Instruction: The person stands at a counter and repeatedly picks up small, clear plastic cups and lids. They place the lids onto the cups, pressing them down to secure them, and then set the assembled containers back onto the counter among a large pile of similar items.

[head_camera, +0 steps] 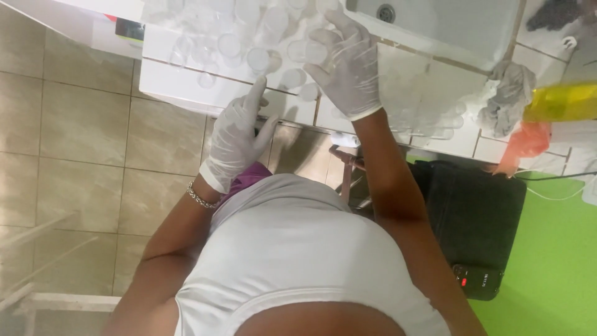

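Observation:
Many clear plastic cups (230, 45) lie mouth-up on a white tiled counter (168, 84) at the top of the head view. My right hand (348, 68), in a white glove, reaches over them, its fingers curled round one clear cup (313, 52) near the counter's middle. My left hand (239, 140), also gloved, hangs at the counter's front edge. Its fingers are apart, the index finger is raised against the tile, and it holds nothing. A chain bracelet (200, 198) is on that wrist.
A white sink (448, 28) is set in the counter at the upper right. Beside it lie a grey rag (507, 99), a yellow bottle (559, 102) and an orange bag (528, 143). A black case (472, 218) stands below on green flooring (553, 267). Beige floor tiles (81, 137) fill the left.

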